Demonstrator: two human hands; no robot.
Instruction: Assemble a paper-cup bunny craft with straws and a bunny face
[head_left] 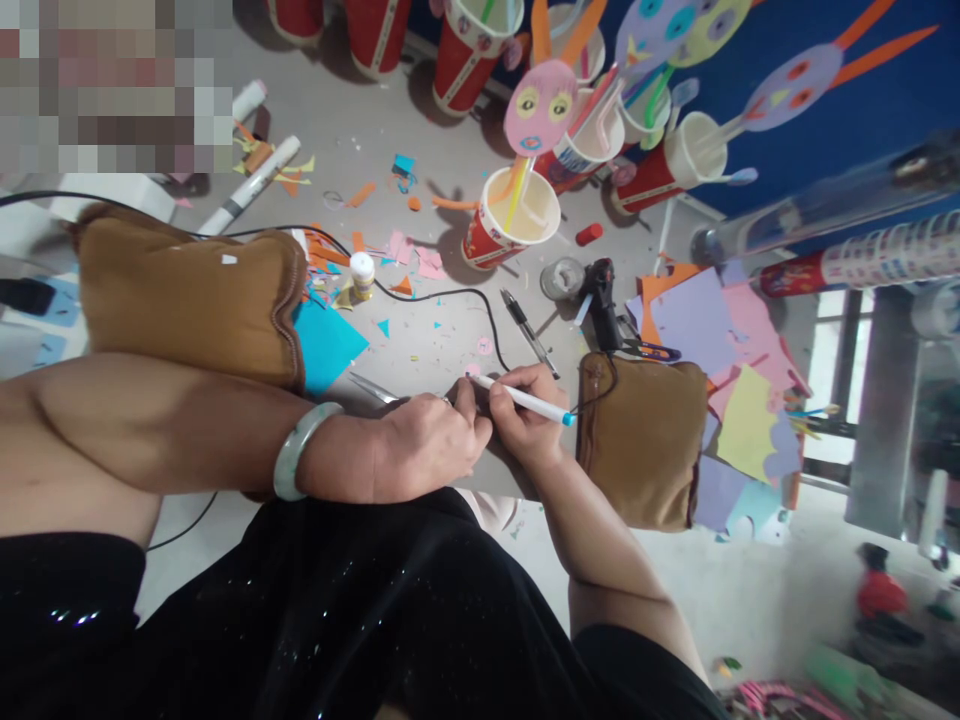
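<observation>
My right hand (531, 408) is closed around a slim white marker pen (531, 400) with a blue end, its tip pointing left. At that tip is a small pink paper circle (472, 370). My left hand (431, 445), fingers curled together, has its fingertips at the circle's lower edge. Metal blades, apparently of scissors (371, 388), stick out from beneath the left hand; the rest is covered. Another pink paper circle (485, 345) lies just beyond the pen tip. A black pen (529, 332) rests above my right hand.
Brown cushions (187, 300) (637, 440) flank my hands. Ahead stands a red paper cup (487, 245) with a pink paper-faced figure (541, 108). A black cable (450, 293) crosses the table among paper scraps. A glue gun (601, 310) and coloured paper sheets (694, 320) are at right.
</observation>
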